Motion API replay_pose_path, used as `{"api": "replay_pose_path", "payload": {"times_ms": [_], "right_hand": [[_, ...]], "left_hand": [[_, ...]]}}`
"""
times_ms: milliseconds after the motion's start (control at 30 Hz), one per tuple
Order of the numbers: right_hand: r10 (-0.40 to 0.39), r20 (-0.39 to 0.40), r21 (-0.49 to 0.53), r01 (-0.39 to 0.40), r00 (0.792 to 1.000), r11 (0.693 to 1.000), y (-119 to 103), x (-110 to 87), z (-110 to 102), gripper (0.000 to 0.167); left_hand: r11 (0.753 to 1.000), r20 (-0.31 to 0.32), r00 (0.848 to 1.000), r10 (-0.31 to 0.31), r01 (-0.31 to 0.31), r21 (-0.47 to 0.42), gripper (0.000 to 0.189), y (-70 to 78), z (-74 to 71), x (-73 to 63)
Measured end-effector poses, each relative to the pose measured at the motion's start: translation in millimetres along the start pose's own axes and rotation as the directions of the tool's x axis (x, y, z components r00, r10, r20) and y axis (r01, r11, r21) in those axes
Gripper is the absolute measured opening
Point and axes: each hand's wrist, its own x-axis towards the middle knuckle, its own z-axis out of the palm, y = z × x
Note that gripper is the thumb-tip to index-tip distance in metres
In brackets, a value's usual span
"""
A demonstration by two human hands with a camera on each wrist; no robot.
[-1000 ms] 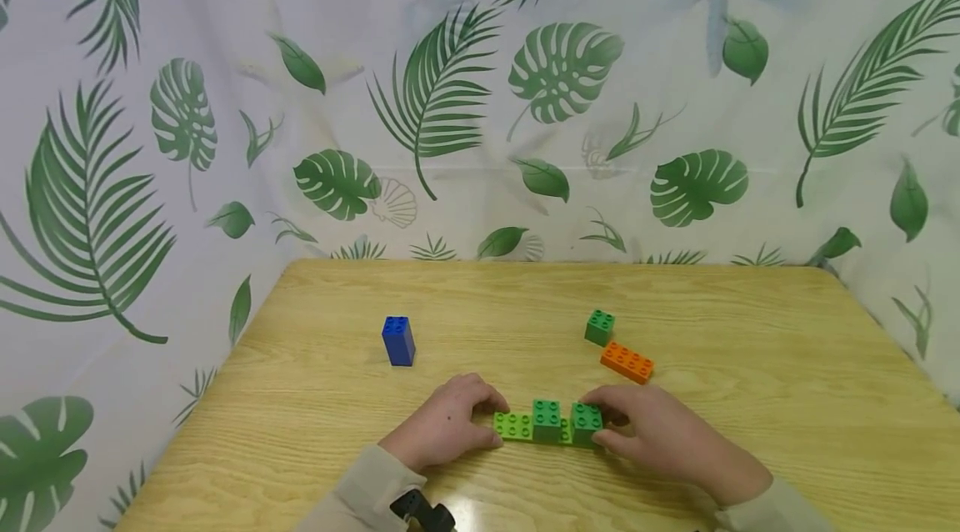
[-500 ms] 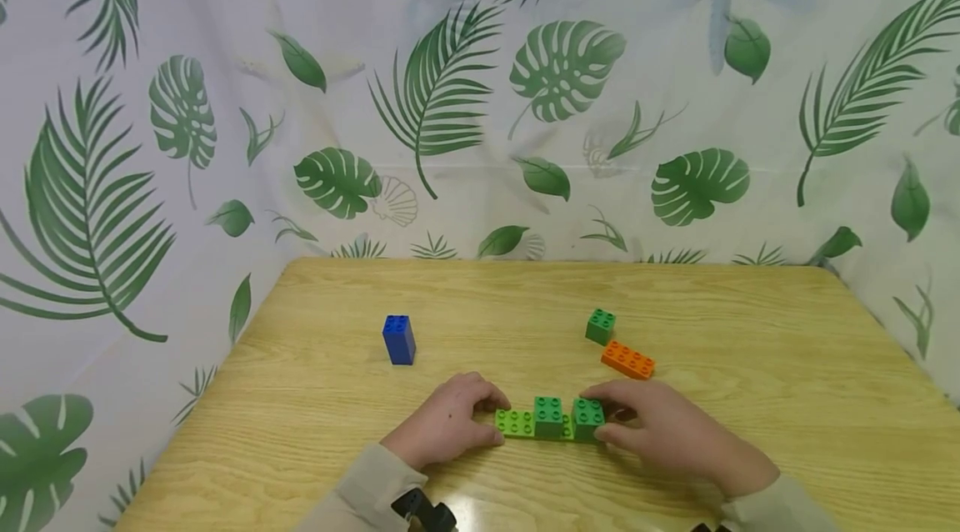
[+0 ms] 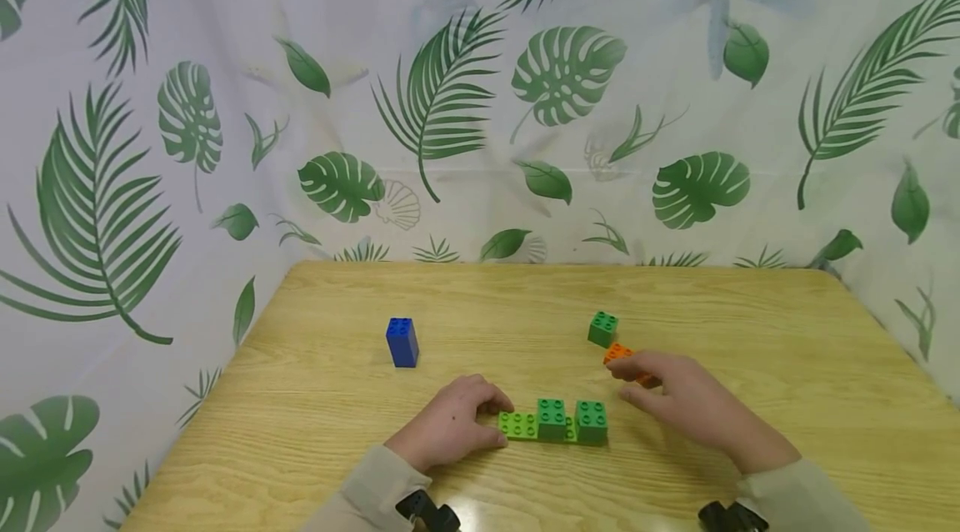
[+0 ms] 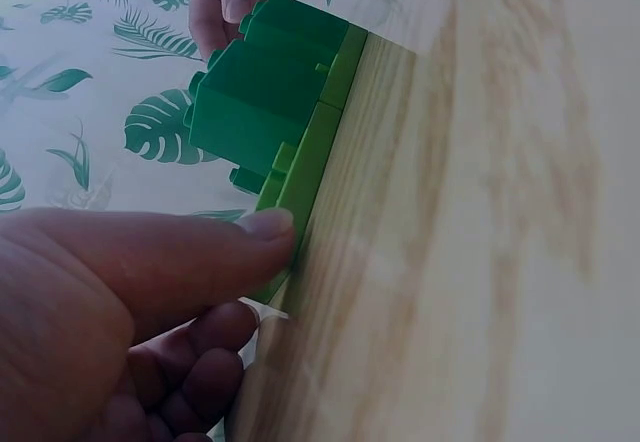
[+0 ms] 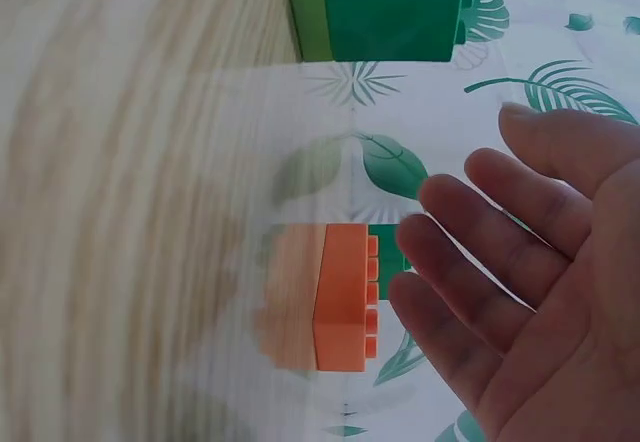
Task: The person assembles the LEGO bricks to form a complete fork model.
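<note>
My left hand (image 3: 456, 424) pinches the left end of a low lime-green building-brick strip (image 3: 517, 425) lying on the table. In the left wrist view, the thumb presses the side of the strip (image 4: 318, 152). Two darker green square bricks (image 3: 551, 419) stand on the strip, one near its middle and one at its right end. My right hand (image 3: 686, 399) is off the strip, with fingers extended and nothing held. It hovers by an orange brick (image 3: 617, 350) and partly covers it in the head view. The right wrist view shows the orange brick (image 5: 342, 297) beyond the fingertips.
A loose green square brick (image 3: 602, 330) sits just behind the orange one. Farther left stands a tall blue block (image 3: 402, 343). The wooden table (image 3: 487, 298) ends at a leaf-patterned cloth (image 3: 465, 215) at the back and left.
My right hand has let go of the green brick at the strip's right end and moved right and away from me, over to the orange brick. My left hand stays at the strip.
</note>
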Motion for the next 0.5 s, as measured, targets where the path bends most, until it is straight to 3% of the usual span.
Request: {"api": "replay_pose_path", "payload": {"times_ms": [267,500], "right_hand": [[0.010,-0.140,-0.064,-0.019,0.990,0.998,8.1,11.6,-1.8,0.038],[0.067,-0.161,-0.022,-0.071,0.985,0.997,16.6,25.6,-4.7,0.050]], "left_hand": [[1.000,-0.003,1.000,-0.006,0.006,-0.013,0.029,-0.1,0.2,-0.1],[1.000,0.006,1.000,-0.004,0.004,-0.008,0.029,0.1,-0.4,0.1]]}}
